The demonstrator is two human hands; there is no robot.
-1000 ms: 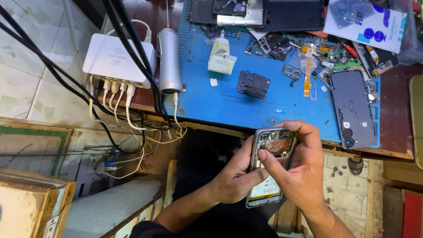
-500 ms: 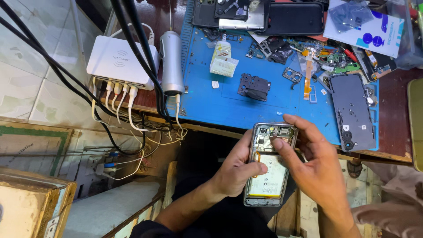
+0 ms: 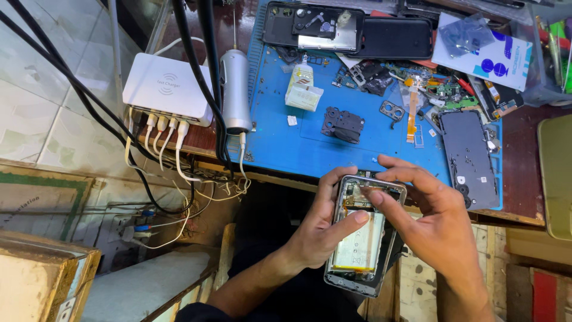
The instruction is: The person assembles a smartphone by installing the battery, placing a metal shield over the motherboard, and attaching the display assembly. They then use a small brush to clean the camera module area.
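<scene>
Head camera view: two hands work on an opened phone [image 3: 362, 238] held below the near edge of a blue mat [image 3: 310, 140].

Since half a second ago, the left hand [image 3: 319, 229] keeps its grip around the phone's left side, thumb across the pale battery; the right hand [image 3: 438, 223] has lowered a fingertip onto the phone's top end, its other fingers spread loose. Phone parts litter the mat's far right corner; a white charging hub [image 3: 167, 89] sits left, above tiled floor.
</scene>
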